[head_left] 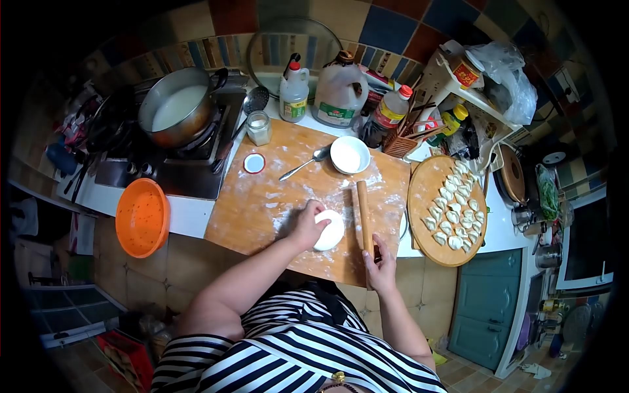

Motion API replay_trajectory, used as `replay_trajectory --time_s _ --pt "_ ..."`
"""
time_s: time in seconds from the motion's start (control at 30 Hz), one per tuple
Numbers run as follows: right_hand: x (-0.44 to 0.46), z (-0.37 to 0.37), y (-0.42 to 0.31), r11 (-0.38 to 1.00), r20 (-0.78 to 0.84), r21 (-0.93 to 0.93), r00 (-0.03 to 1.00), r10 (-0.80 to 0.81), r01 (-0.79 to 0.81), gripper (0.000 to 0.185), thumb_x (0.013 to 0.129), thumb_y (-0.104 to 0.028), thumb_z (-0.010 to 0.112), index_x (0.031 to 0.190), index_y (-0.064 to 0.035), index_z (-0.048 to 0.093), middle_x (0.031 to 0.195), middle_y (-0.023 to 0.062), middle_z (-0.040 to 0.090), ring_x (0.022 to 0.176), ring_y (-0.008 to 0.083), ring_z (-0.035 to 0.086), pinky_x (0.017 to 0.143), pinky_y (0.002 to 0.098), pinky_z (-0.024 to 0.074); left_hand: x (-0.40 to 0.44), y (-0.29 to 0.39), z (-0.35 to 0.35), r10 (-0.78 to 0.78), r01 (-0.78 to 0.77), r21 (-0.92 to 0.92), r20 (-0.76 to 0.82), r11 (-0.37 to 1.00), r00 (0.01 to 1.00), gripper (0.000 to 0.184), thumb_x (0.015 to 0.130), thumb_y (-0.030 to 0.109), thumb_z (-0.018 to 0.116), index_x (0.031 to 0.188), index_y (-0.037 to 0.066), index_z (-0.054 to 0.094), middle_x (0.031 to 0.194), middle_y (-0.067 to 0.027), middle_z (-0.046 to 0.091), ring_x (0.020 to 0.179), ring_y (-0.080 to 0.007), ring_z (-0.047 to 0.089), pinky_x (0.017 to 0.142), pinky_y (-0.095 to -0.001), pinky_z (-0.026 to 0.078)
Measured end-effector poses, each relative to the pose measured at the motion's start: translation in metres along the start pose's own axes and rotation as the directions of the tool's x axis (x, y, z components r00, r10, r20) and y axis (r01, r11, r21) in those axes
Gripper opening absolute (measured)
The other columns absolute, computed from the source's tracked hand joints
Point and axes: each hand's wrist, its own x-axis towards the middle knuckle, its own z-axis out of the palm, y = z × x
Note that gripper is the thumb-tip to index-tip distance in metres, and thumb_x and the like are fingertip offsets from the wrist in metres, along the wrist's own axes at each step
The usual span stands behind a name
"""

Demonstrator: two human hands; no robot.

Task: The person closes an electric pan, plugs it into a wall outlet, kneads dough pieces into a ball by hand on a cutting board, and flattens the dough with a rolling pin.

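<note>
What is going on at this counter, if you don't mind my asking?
The person's left hand touches the edge of a round white piece, apparently dough, on a floured wooden board. The right hand has its grip on the near end of a rolling pin. Dumplings sit on a round board to the right.

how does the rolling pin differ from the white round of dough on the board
Shape: the rolling pin is long and narrow, while the dough is a flattened round.
Colour: the rolling pin is wood-brown; the dough is white.
Hands: the right hand grips the rolling pin's near end, while the left hand touches the dough's edge.
Both are at the wooden board.
</note>
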Motion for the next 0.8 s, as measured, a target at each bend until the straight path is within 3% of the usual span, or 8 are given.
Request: replay_trajectory --time_s 0.03,0.1,0.23,0.3,0.43,0.47,0.67,0.8 --pt "-0.001 -0.003 -0.021 0.999 0.037 0.013 0.999 0.037 -0.038 0.051 0.089 -0.009 0.068 0.136 -0.0001 0.052 0.111 0.0178 0.065 0.093 0.0233 0.065 0.079 0.0320 0.0517 0.002 -0.016 0.008 -0.022 0.014 -0.097 -0.087 0.995 0.996 0.040 0.084 0.019 0.076 0.113 0.005 0.052 0.102 -0.0136 0.066 0.094 -0.0293 0.065 0.083 -0.0373 0.051" --pt "0.003 -0.004 -0.033 0.998 0.105 -0.062 0.994 0.024 -0.018 0.050 0.087 -0.009 0.069 0.135 -0.0017 0.054 0.107 0.0172 0.066 0.091 0.0255 0.065 0.078 0.0332 0.0518 -0.004 -0.016 -0.019 -0.097 0.093 0.201 0.007 0.975 0.995 0.030 0.085 0.015 0.074 0.106 0.003 0.057 0.097 -0.0140 0.065 0.089 -0.0279 0.064 0.081 -0.0360 0.051" --pt "0.023 0.005 -0.028 0.891 0.226 -0.281 0.927 -0.300 0.357 0.044 0.084 -0.013 0.072 0.125 -0.0059 0.059 0.096 0.0150 0.066 0.087 0.0331 0.063 0.079 0.0399 0.0518 -0.008 -0.027 -0.050 0.441 -0.329 0.319 -0.400 0.889 0.803 0.019 0.085 0.005 0.065 0.104 0.004 0.061 0.108 -0.0161 0.061 0.102 -0.0318 0.059 0.088 -0.0422 0.047" --pt "0.041 0.014 -0.028 0.804 0.291 -0.268 0.840 -0.458 0.531 0.041 0.084 -0.014 0.072 0.123 -0.0067 0.060 0.095 0.0143 0.066 0.087 0.0339 0.063 0.079 0.0412 0.0517 -0.010 -0.002 -0.055 0.466 -0.352 0.400 -0.233 0.846 0.853 0.028 0.087 0.010 0.064 0.115 0.006 0.061 0.127 -0.0170 0.057 0.125 -0.0333 0.050 0.106 -0.0461 0.037" --pt "0.058 0.040 -0.029 0.668 0.401 -0.526 0.846 -0.352 0.527 0.048 0.092 -0.033 0.062 0.130 -0.0042 0.054 0.132 0.0184 0.056 0.125 0.0354 0.050 0.103 0.0463 0.0407 0.011 -0.016 -0.038 0.338 -0.348 0.602 0.135 0.718 0.931 0.059 0.095 0.033 0.056 0.144 0.003 0.043 0.155 -0.0181 0.034 0.148 -0.0307 0.024 0.122 -0.0468 0.013" --pt "0.063 0.040 -0.037 0.666 0.405 -0.570 0.870 -0.281 0.481 0.059 0.096 -0.041 0.052 0.141 -0.0033 0.045 0.152 0.0186 0.037 0.142 0.0361 0.033 0.113 0.0504 0.0290 0.018 -0.020 -0.033 0.306 -0.315 0.654 0.132 0.688 0.943 0.063 0.096 0.036 0.054 0.147 0.002 0.039 0.157 -0.0176 0.031 0.149 -0.0302 0.022 0.122 -0.0473 0.011" --pt "0.146 0.071 -0.016 0.728 -0.022 -0.685 0.997 -0.080 0.043 0.061 0.099 -0.037 0.042 0.147 0.0000 0.036 0.159 0.0182 0.027 0.148 0.0362 0.023 0.119 0.0503 0.0208 0.081 -0.003 -0.031 0.228 -0.123 0.804 -0.016 0.581 0.974 0.077 0.098 0.041 0.047 0.155 -0.001 0.017 0.163 -0.0164 0.014 0.152 -0.0285 0.010 0.123 -0.0477 0.006" --pt "0.117 0.065 -0.010 0.709 0.072 -0.689 0.987 -0.141 0.151 0.061 0.099 -0.033 0.043 0.147 0.0047 0.034 0.156 0.0223 0.030 0.146 0.0377 0.025 0.119 0.0497 0.0214 0.047 -0.003 -0.028 0.174 -0.149 0.800 0.057 0.581 0.983 0.079 0.097 0.044 0.047 0.154 -0.002 0.019 0.163 -0.0176 0.016 0.152 -0.0300 0.012 0.123 -0.0454 0.007"
